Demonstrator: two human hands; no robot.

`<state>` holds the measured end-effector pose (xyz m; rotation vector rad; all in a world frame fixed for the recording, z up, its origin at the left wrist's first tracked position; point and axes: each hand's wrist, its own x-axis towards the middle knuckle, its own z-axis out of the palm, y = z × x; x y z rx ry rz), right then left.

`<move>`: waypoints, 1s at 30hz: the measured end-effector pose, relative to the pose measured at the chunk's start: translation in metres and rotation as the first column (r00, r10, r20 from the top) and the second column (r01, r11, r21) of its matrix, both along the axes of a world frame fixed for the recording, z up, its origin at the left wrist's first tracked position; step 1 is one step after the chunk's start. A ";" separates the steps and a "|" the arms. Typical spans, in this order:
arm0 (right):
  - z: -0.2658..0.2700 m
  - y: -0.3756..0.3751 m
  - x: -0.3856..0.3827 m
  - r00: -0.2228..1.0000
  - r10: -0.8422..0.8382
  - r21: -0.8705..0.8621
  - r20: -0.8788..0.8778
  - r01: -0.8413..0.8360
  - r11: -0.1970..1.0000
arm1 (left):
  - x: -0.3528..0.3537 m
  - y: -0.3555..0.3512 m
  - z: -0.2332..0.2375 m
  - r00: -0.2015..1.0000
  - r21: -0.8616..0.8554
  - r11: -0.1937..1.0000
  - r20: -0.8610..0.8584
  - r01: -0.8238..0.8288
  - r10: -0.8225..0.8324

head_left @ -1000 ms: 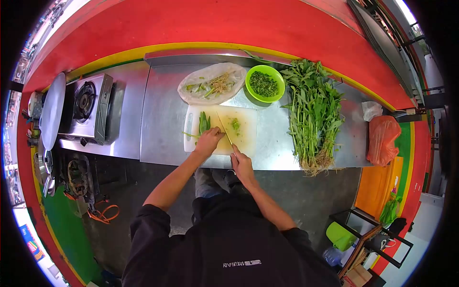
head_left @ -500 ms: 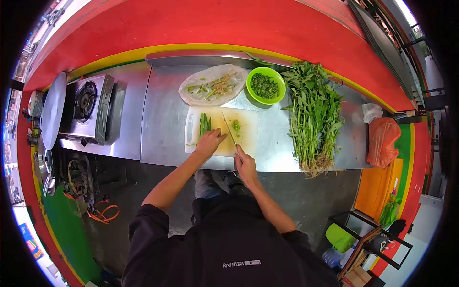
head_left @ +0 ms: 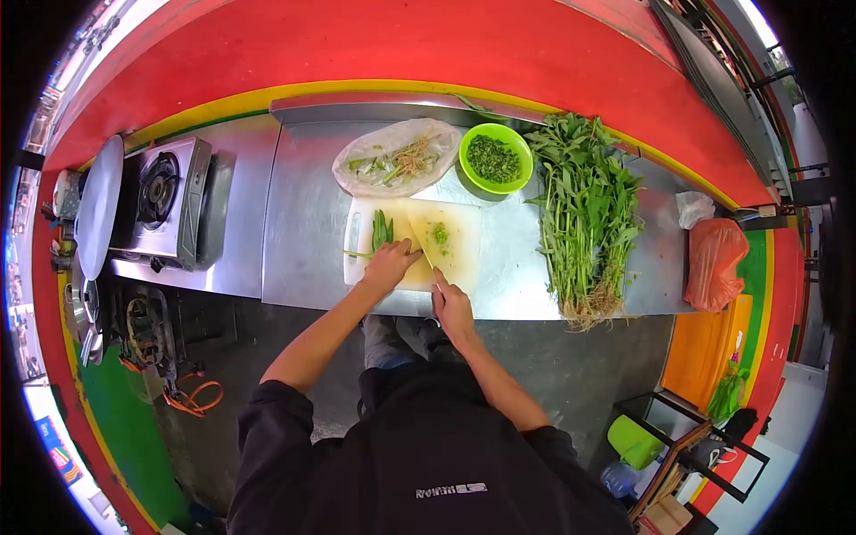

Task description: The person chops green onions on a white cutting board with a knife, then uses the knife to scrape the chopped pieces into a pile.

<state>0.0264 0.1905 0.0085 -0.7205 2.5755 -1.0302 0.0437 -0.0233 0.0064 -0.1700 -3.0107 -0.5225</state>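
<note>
My left hand (head_left: 390,265) is closed, fingers curled, over the white cutting board (head_left: 358,234); what its fingertips press is too small to make out. Long green leaves (head_left: 382,230) lie just above it, and a thin stalk sticks out to its left. In my right hand (head_left: 453,307) is a knife (head_left: 423,247), its blade slanting up and left beside my left fingertips. Chopped green bits (head_left: 440,235) lie on the board right of the blade. Behind the board are a plastic bag with trimmed roots and stalks (head_left: 401,160) and a green bowl of chopped greens (head_left: 495,160).
A large bunch of leafy greens with roots (head_left: 584,214) lies to the right on the steel counter (head_left: 303,205). Farther right sits a red plastic bag (head_left: 715,263). A gas stove (head_left: 165,201) and a round metal lid (head_left: 100,207) are at the left.
The knife and my right hand have shifted slightly left, toward my left fingertips. My left hand has barely moved. The thin stalk at its left now shows more clearly.
</note>
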 end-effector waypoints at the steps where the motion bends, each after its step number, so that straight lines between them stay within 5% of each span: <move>1: -0.001 -0.003 -0.002 1.000 -0.013 -0.048 -0.004 0.013 0.999 | 0.000 0.001 0.003 1.000 -0.001 1.000 0.011 -0.008 0.008; 8: 0.004 0.004 0.003 0.995 -0.026 -0.099 0.091 0.035 0.994 | 0.002 0.000 -0.007 0.999 0.066 0.997 -0.007 -0.049 0.050; 30: 0.002 -0.002 0.008 1.000 -0.015 -0.042 0.025 0.016 0.999 | 0.001 -0.003 -0.006 0.997 0.126 0.991 0.055 -0.054 0.048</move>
